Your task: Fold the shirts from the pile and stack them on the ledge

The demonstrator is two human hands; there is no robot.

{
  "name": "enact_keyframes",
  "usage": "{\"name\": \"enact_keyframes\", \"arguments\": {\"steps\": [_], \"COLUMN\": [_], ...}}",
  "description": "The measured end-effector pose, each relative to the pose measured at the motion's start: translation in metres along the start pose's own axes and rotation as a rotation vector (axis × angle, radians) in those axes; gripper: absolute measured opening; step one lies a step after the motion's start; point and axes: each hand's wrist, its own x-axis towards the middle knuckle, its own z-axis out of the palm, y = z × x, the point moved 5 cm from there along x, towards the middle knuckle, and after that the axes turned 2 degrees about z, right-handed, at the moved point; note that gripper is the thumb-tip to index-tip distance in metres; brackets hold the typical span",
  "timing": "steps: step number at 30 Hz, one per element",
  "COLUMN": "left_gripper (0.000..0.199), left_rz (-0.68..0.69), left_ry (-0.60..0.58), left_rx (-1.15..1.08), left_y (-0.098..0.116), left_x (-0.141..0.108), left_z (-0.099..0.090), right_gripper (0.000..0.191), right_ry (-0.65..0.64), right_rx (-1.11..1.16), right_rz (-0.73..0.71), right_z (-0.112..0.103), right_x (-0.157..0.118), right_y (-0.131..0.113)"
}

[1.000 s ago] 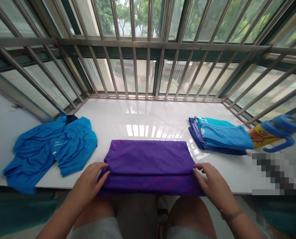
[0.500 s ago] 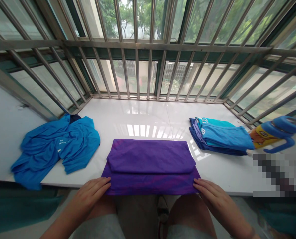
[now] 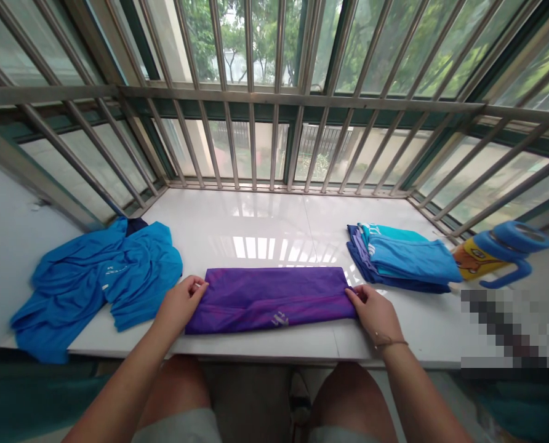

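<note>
Folded purple garment (image 3: 251,298), lower centre of frame, on counter (image 3: 196,215). Left fingers (image 3: 199,289) and right fingers (image 3: 358,294) pinched closed on its side edges. Likely light, limp, slippery; best gripped at fold ends.

Tbh it's pretty bright daylight, all coming thru the windows (image 3: 263,147) up front, w/ the trees (image 3: 231,52) outside kinda washed out and soft, and hard white glare patches (image 3: 245,247) on the glossy table (image 3: 417,323). Below the table edge it drops off quick, so the floor (image 3: 251,394) is v. dim, esp. in the corners. Wide-angle distortion's obvs too, bars (image 3: 248,43) splaying out and the bottle (image 3: 472,255) stretched near the R edge, plus a pixelated block (image 3: 512,329) there, but the purple cloth (image 3: 265,292) mid-frame is decently sharp.
</note>
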Motion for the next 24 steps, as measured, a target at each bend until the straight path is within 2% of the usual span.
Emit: {"name": "enact_keyframes", "arguments": {"steps": [3, 6, 8, 10, 14, 17, 20, 24], "left_gripper": [0.05, 0.054, 0.051, 0.046, 0.046, 0.042, 0.038, 0.039], "left_rz": [0.023, 0.137, 0.225, 0.248, 0.212, 0.299, 0.397, 0.453], "left_ry": [-0.014, -0.052, -0.085, -0.097, -0.065, -0.045, 0.044, 0.122], "left_rx": [-0.018, -0.03, -0.049, -0.062, -0.041, -0.06, -0.066, -0.016], "left_y": [-0.008, -0.014, -0.019, -0.027, -0.039, -0.033, -0.029, -0.034], "left_x": [-0.014, -0.034, -0.044, -0.048, -0.049, -0.05, -0.052, -0.051], "left_z": [0.008, 0.009, 0.007, 0.004, -0.001, 0.001, 0.003, 0.005], "right_gripper": [0.044, 0.044, 0.044, 0.045, 0.048, 0.048, 0.046, 0.042], "right_ry": [-0.011, 0.016, 0.02, 0.013, 0.011, 0.026, 0.006, -0.016], "right_rx": [-0.026, -0.045, -0.058, -0.075, -0.106, -0.108, -0.115, -0.14], "right_rz": [0.036, 0.034, 0.028, 0.034, 0.078, 0.095, 0.105, 0.13], "right_z": [0.009, 0.007, 0.004, 0.001, -0.003, -0.005, -0.005, -0.002], "right_x": [-0.005, -0.013, -0.019, -0.025, -0.039, -0.044, -0.041, -0.035], "right_y": [0.005, 0.008, 0.011, 0.016, 0.032, 0.036, 0.032, 0.022]}}
